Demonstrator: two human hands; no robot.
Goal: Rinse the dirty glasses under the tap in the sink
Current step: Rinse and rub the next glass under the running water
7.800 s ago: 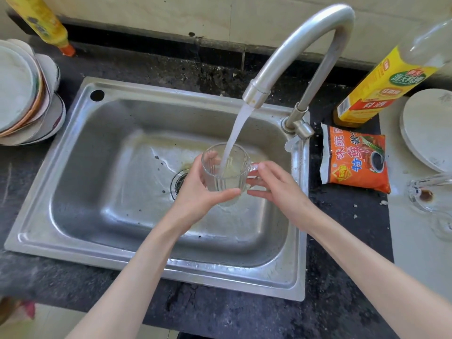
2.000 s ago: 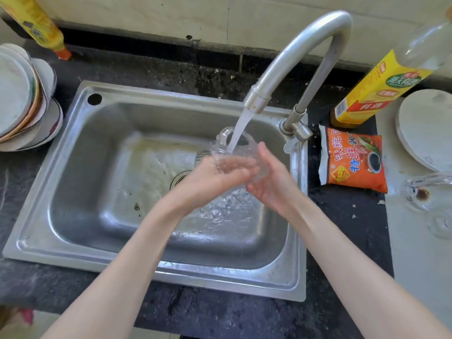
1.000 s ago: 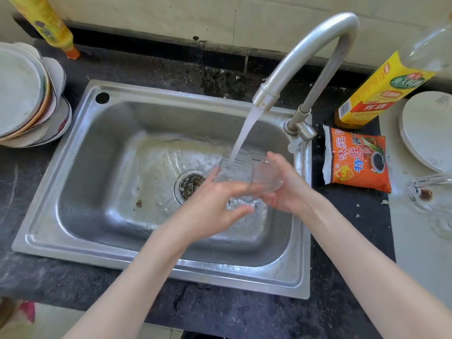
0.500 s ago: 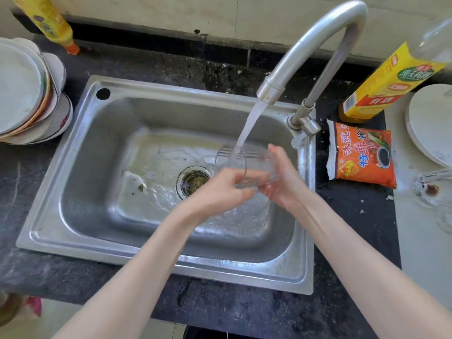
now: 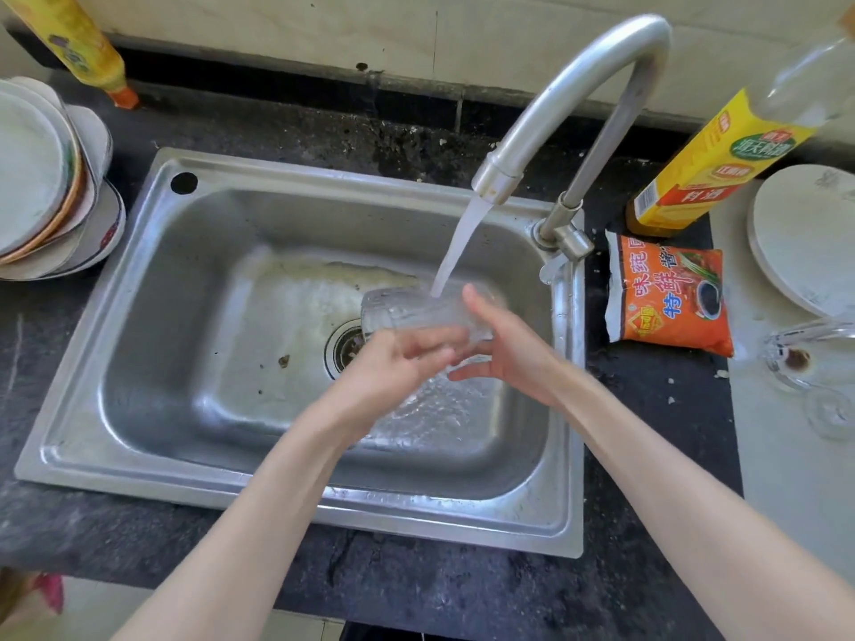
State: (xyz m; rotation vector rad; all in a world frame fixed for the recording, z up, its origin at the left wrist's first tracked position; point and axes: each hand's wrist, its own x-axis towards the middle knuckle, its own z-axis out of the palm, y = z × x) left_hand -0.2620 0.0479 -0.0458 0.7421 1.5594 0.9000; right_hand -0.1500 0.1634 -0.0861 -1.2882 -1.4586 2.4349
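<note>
Head view, the only one. Under the tap [image 5: 573, 99], held over the sink [image 5: 152, 316]: one clear glass [image 5: 416, 312], lying on its side, long axis roughly parallel to the front edge of the sink, open mouth toward the side of the drain [image 5: 344, 349], thick base toward the tap post. Stream of water [image 5: 455, 247] landing on the upper wall of the glass, about at its middle, not into the mouth. Left hand [image 5: 393, 377] below and in front of the glass, seen from the sink's front edge, fingers curled round the lower wall, so grasping it. Right hand [image 5: 504, 353] at the base end, on the tap-post side, thumb up along the far wall and fingers under the base, also grasping the glass, though more loosely. Both touching the glass; the left one nearer to the mouth, the right one nearer to the base. Judged from this: rinsing of the outside in hand, and for water to reach the inside, a turn of the mouth upward toward the stream probably needed, with the right hand as pivot at the base. Glass itself transparent, ribbed or faceted on the wall, wet and glossy, no clear stain visible through the running water; likely slippery. Farther from the tap, beyond the orange sachet [image 5: 671, 293] on the desk [image 5: 416, 594], a second glass [image 5: 805, 358] lying on its side with a brown spot inside, probably waiting for its rinse.
</note>
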